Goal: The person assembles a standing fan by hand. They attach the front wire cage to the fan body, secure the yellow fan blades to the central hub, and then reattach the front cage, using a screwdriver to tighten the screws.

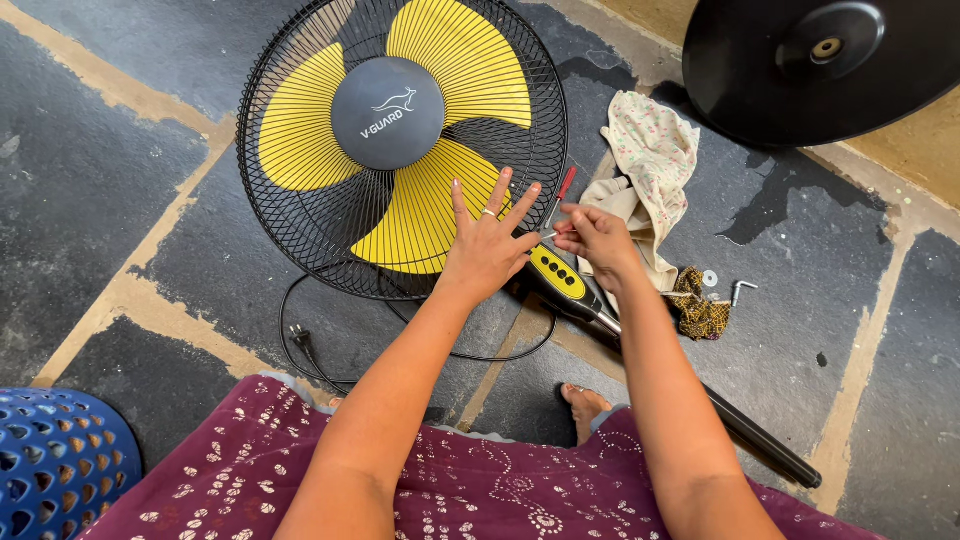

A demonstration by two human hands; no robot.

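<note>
- Floor [860, 330]: dark stone slabs with sandy joints, everything's laid straight on it, so the person sits low with a foot [585, 402] poking out from the maroon skirt.
- Fan [400, 140]: lying flat, grille up, yellow blades under the black cage, head toward the top edge. Its pole [760, 440] runs off toward the bottom right corner, which puts the control neck [560, 275] right under the hands.
- Base [810, 60]: round black disc, off the pole, parked in the top right corner.
- Rag [650, 160]: pale flowery cloth crumpled just right of the grille.
- Stool [55, 470]: blue plastic, bottom left corner.
- Cord [320, 350]: loops out from under the cage, plug free.
- Left hand [487, 245]: fingers spread wide, palm pressing on the grille's lower rim, looks like it's steadying the head.
- Right hand [598, 240]: pinched tight on a red-handled screwdriver [562, 195], tip seemingly aimed down by the neck.
- Washer [710, 278] and bent bolt [742, 290]: set aside right of the rag, near a small brownish cloth [700, 312].
</note>
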